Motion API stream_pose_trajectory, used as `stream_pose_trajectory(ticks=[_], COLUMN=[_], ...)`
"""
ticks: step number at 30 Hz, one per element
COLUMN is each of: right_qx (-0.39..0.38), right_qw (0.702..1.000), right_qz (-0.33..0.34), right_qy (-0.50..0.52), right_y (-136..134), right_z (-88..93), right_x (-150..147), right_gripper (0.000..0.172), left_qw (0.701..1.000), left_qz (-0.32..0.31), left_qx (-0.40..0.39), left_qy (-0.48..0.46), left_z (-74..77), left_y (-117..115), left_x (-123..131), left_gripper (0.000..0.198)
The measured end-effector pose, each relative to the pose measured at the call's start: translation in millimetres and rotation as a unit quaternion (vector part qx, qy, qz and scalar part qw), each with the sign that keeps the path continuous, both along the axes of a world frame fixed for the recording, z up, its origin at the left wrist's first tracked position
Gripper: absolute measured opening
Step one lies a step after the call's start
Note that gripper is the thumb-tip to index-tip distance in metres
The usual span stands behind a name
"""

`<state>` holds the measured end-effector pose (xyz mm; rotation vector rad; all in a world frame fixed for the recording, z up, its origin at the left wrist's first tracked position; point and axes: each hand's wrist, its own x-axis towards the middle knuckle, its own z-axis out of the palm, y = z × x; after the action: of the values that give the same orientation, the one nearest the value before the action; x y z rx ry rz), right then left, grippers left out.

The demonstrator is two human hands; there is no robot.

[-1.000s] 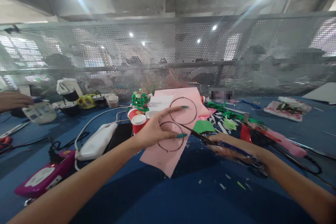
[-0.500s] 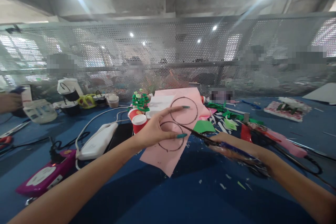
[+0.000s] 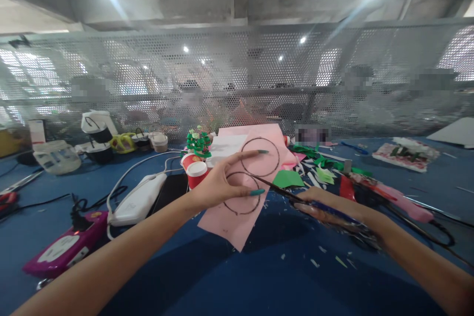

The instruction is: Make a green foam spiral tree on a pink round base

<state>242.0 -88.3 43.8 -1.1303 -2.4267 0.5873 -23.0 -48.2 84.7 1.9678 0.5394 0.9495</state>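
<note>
A pink sheet of paper (image 3: 231,227) with two circles drawn in black is held up in front of me, one circle above the other. My left hand (image 3: 217,182) grips it from the left, thumb across the lower circle and a finger over the upper one; the other fingers are hidden behind. My right hand (image 3: 320,202) is closed around a pair of scissors (image 3: 283,192). Their dark blades reach in from the paper's right edge, between the two circles. I cannot tell how far the blades are apart.
Red cups (image 3: 196,174), a white power bank (image 3: 138,199) and a purple power strip (image 3: 66,247) lie to the left. On the right are green paper (image 3: 288,178), scraps and a pink glue gun (image 3: 402,199). A perforated metal screen (image 3: 237,74) stands behind the blue table (image 3: 207,286).
Another person's hand at the far left edge has gone out of view. My hands, the paper and the scissors have barely shifted.
</note>
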Motion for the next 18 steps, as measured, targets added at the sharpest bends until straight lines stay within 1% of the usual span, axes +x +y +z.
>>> stream_pose_trajectory(ticks=[2, 7, 10, 13, 16, 18], right_qx=[-0.003, -0.022, -0.022, -0.040, -0.041, -0.023], right_qw=[1.000, 0.999, 0.999, 0.997, 0.998, 0.999], right_qz=[0.014, 0.025, 0.031, 0.049, 0.040, 0.031], right_qy=[-0.005, -0.006, 0.019, 0.039, 0.037, 0.030], right_y=[0.0, 1.5, 1.1, 0.0, 1.3, 4.7], right_z=[1.5, 1.0, 1.4, 3.5, 2.5, -2.3], right_x=[-0.9, 0.6, 0.6, -0.6, -1.0, 0.6], right_gripper=[0.045, 0.038, 0.041, 0.047, 0.048, 0.047], left_qw=[1.000, 1.000, 1.000, 1.000, 1.000, 1.000], left_qz=[-0.005, -0.005, -0.002, -0.004, -0.004, -0.004], left_qx=[-0.002, -0.003, 0.003, 0.011, 0.020, 0.021], left_qy=[-0.003, -0.005, -0.007, -0.005, -0.004, -0.004], left_z=[-0.6, -1.5, -1.4, -0.7, 0.1, 0.3], left_y=[0.6, 2.0, 2.0, 1.9, 1.9, 1.9], left_x=[0.1, 0.5, 0.5, 0.4, 0.4, 0.3], left_gripper=[0.072, 0.073, 0.073, 0.073, 0.071, 0.071])
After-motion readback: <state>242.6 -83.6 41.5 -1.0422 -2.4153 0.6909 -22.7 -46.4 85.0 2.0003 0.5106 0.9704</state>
